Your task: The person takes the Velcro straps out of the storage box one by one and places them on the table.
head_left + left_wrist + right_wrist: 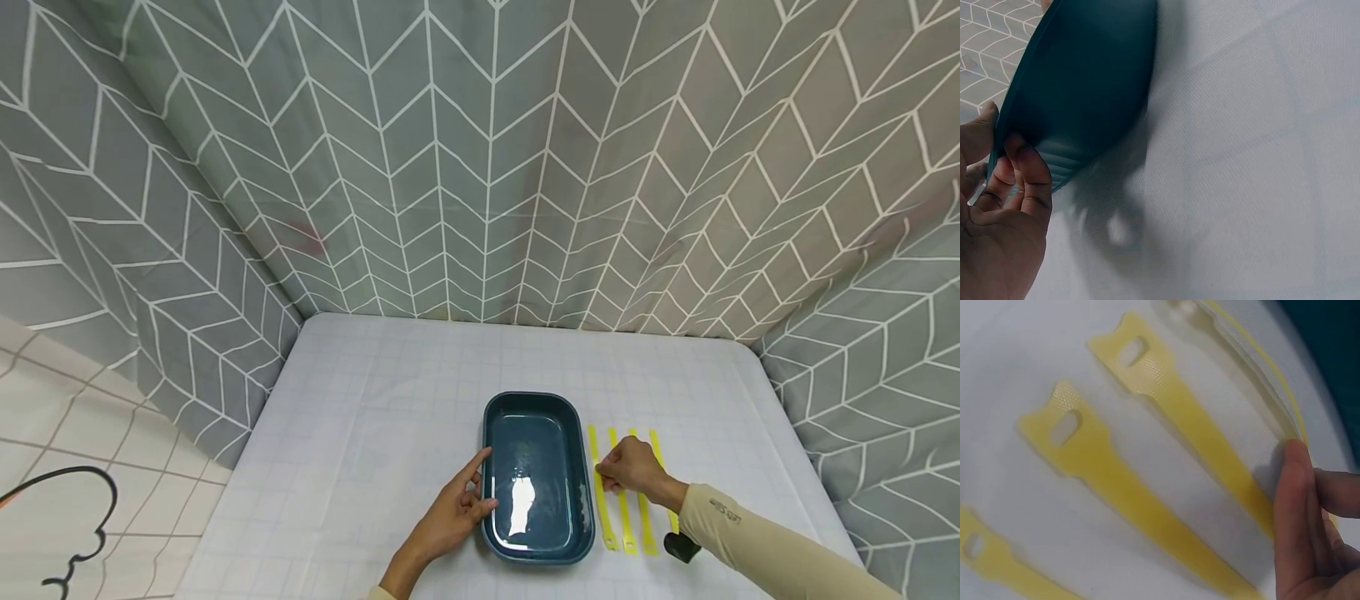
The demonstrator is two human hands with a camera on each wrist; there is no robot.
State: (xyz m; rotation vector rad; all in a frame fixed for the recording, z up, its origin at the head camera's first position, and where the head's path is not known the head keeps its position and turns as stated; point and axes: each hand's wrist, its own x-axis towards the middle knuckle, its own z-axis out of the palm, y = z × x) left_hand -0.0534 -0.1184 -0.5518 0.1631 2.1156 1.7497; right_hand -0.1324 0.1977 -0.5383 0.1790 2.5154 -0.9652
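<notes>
A dark blue-green rectangular dish (534, 442) sits on the white cloth. My left hand (450, 518) grips its left rim; in the left wrist view, the curled fingers lie against the outer wall (1085, 69). Just right of the dish, my right hand (636, 468) pinches the nearest yellow hook-and-loop cable tie (606, 518) at mid-length. The right wrist view shows that tie edge-on, lifted off the cloth. Several more yellow ties (1135, 500) lie flat beside it in a row, slotted heads toward me. My right hand and forearm hide parts of them.
White cloth with faint grid lines covers the table (375, 417). Grey curtains (465, 208) with white zigzag lines hang behind it and at both sides. A black object (681, 547) sits at my right wrist, above the farthest tie's end.
</notes>
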